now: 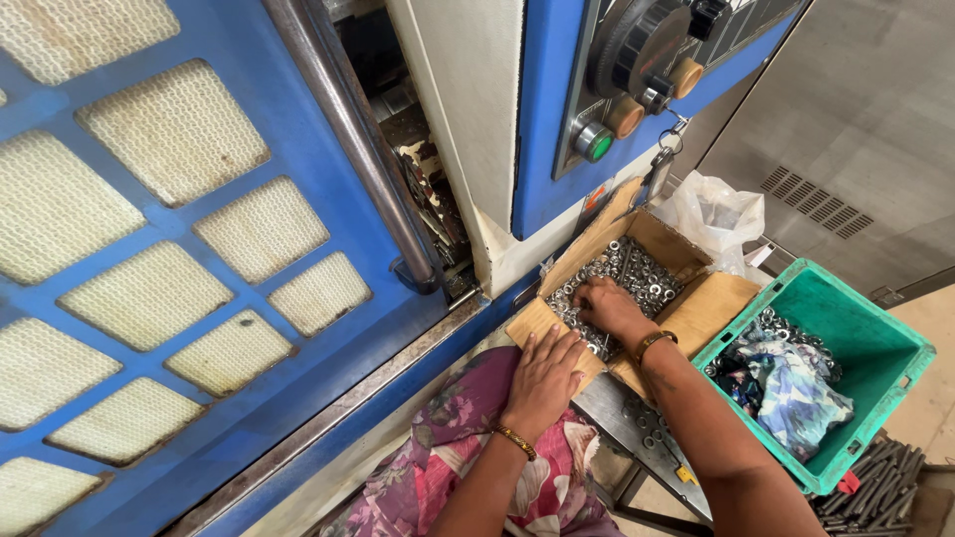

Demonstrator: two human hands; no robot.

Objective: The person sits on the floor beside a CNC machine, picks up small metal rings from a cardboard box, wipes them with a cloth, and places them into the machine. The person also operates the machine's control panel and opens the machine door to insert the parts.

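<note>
Blue machine door [199, 298] with mesh panels fills left; control panel [637, 70] above right; green bin [875, 348] holds cloth, few rings; cardboard box [696, 308] of small metal rings [627, 273] sits between machine and bin; left hand [544, 378] flat, fingers spread, steadying box edge; right hand [607, 306] curled down into rings, gathering some, grip contents hidden; step judged: picking out rings; next likely needs closed handful lifted clear without spilling.

door [199, 298]: blue, cream mesh | crate [856, 338]: green | box [711, 303]: brown | nuts [637, 273]: silver | garment [448, 467]: pink floral
</note>
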